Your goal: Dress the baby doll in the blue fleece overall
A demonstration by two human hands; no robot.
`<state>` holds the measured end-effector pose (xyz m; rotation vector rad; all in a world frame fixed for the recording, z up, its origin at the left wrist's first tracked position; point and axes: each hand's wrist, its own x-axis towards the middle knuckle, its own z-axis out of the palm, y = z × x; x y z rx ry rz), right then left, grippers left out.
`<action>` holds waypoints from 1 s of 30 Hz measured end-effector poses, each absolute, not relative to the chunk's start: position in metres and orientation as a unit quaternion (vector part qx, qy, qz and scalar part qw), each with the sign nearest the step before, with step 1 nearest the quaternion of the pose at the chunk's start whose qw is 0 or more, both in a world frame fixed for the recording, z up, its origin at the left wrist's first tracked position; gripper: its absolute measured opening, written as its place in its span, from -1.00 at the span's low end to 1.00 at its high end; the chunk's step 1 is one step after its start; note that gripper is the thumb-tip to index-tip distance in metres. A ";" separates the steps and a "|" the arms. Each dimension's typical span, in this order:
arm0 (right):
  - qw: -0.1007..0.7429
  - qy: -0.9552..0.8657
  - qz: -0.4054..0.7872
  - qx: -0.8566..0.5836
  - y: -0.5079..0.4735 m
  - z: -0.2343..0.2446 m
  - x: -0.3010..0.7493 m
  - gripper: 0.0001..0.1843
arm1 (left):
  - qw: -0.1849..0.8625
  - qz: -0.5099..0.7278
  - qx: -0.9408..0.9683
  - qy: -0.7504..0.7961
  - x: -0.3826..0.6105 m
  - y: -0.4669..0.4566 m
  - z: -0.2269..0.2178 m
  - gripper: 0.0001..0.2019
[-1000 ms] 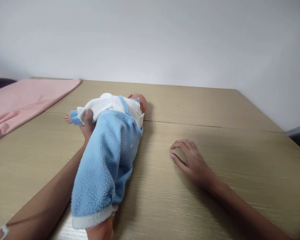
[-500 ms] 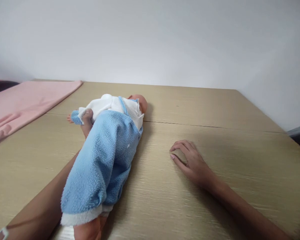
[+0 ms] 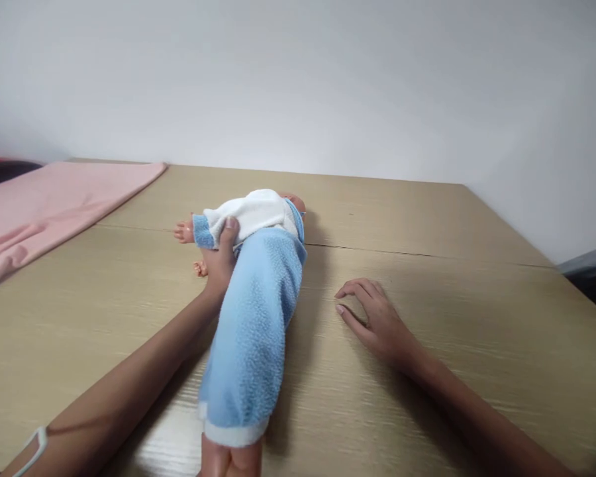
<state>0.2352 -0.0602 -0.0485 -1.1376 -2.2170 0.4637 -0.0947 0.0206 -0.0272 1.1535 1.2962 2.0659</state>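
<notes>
A baby doll [image 3: 258, 318] in blue fleece trousers and a white top with blue cuffs is turned on its side over the table, its legs toward me. Most of its head is hidden behind the torso. My left hand [image 3: 223, 252] grips it at the torso beside the white sleeve; the thumb shows on top while the other fingers are hidden under the clothes. Both of the doll's small hands stick out to the left. To the right of the doll, my right hand [image 3: 372, 318] rests on the table, fingers loosely curved and apart, holding nothing.
A pink cloth [image 3: 79, 199] lies over the left side of the wooden table [image 3: 451, 318]. Behind the table's far edge stands a white wall [image 3: 298, 86]. A thin seam runs across the tabletop. Dark items show beyond the table at both sides.
My left hand has shifted the doll to the right and rolled it further onto its side, so its second hand now shows. The right hand has stayed almost in place.
</notes>
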 end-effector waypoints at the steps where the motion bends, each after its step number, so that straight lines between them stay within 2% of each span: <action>1: 0.299 -0.834 0.176 -0.430 -0.060 -0.048 0.235 -0.88 | 0.220 0.744 0.417 0.474 -0.090 0.019 -0.027 -0.28; 7: 0.297 -0.831 0.178 -0.434 -0.061 -0.047 0.232 -0.90 | 0.214 0.686 0.459 0.523 -0.064 0.005 -0.016 -0.39; 15: 0.331 -0.797 0.220 -0.454 -0.056 -0.049 0.236 -0.91 | 0.217 0.622 0.578 0.481 -0.042 -0.002 -0.001 -0.45; 23: 0.440 -0.677 0.340 -0.482 -0.052 -0.052 0.240 -0.43 | 0.198 0.539 0.704 0.418 -0.020 0.003 0.002 -0.54; 27: 0.477 -0.637 0.390 -0.463 -0.052 -0.056 0.240 -0.30 | 0.144 0.445 0.808 0.359 -0.014 0.002 0.010 -0.54; 30: 0.445 -0.687 0.357 -0.450 -0.047 -0.064 0.240 -0.28 | 0.119 0.374 0.854 0.342 -0.007 -0.002 0.018 -0.45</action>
